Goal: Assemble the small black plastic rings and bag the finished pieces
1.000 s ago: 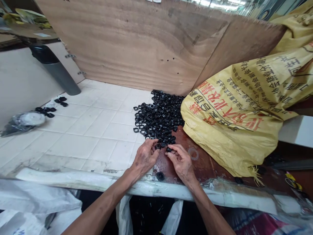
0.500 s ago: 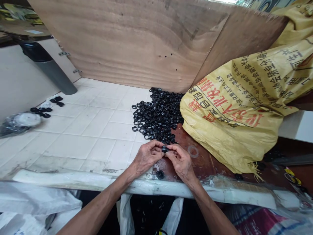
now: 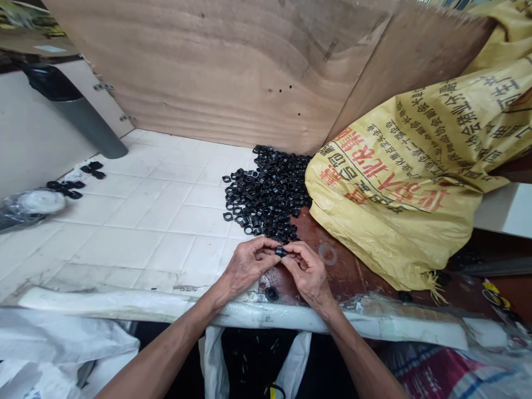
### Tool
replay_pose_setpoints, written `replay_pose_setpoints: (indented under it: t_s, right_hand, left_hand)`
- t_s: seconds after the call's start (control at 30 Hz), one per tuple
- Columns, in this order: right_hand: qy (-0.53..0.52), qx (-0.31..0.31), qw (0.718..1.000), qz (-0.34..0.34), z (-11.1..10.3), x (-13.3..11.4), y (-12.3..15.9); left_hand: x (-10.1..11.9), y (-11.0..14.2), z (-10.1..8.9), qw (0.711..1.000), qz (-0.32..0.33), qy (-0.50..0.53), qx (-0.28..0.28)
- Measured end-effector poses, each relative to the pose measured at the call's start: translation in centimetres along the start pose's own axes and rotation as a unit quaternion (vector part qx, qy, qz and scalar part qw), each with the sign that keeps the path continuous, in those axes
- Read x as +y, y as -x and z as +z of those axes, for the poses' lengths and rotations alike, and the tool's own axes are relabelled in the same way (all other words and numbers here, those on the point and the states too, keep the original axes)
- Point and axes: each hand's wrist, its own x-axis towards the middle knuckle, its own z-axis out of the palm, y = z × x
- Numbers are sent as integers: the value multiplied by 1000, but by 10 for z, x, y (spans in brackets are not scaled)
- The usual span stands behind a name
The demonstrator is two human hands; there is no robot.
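Black plastic piece [image 3: 280, 251], small and rounded, held between the fingertips of both hands. Left hand [image 3: 249, 262]: thumb and forefinger nearly closed, pinching the left side of the piece. Right hand [image 3: 306, 272]: thumb and fingers likewise nearly closed, pinching its right side; the fingertips of the two hands almost meet. Whether the piece is one part or two joined cannot be told. Just beyond both hands, a heaped pile of small black plastic rings [image 3: 270, 194] spreads over a white tile-patterned surface [image 3: 128, 246] and a reddish-brown board [image 3: 349, 277]. Nearer the body than the fingertips, between the hands, one round black part [image 3: 271, 293] lies on the board. Just right of the right hand, a flat, pale, translucent ring [image 3: 322, 258]. Farther right, a yellow sack with red and black printing [image 3: 374, 221] touches the pile. Well left of the left hand: a clear plastic bag with a white round item [image 3: 44, 201], loose flat black parts [image 3: 73, 194] and a leaning grey cylinder with a black top [image 3: 93, 122]. Beyond the pile stands a tall wooden panel [image 3: 208, 72].
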Motion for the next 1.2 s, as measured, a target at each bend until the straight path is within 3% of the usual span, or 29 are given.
replay_pose_setpoints:
  t_s: [0.17,0.37,0.43,0.57,0.77,0.83,1.03,1.2]
  right_hand:
    - [35,-7,998,-61,-2,-1,0]
    - [-43,-20,998,51,1,4,3]
    - [-49,-22,997,55,2,6,3]
    - [-25,0,999,25,1,3,1]
    - [70,6,992,-109,0,-1,0]
    - [75,8,989,-124,1,0,0]
    - [115,2,992,-47,5,7,0]
    - [194,0,979,-54,6,10,1]
  left_hand:
    - [0,0,-4,999,-31,0,-11]
    - [-4,-1,-5,994,-27,100,-25]
    - [-2,-1,-3,994,-23,101,-26]
    - [1,-1,0,997,-18,73,-16]
    - [0,-2,-6,997,-50,53,-26]
    - [0,-2,-6,996,-52,61,-30]
    - [-2,-2,0,1000,6,27,-15]
    - [-5,-1,4,999,23,19,-27]
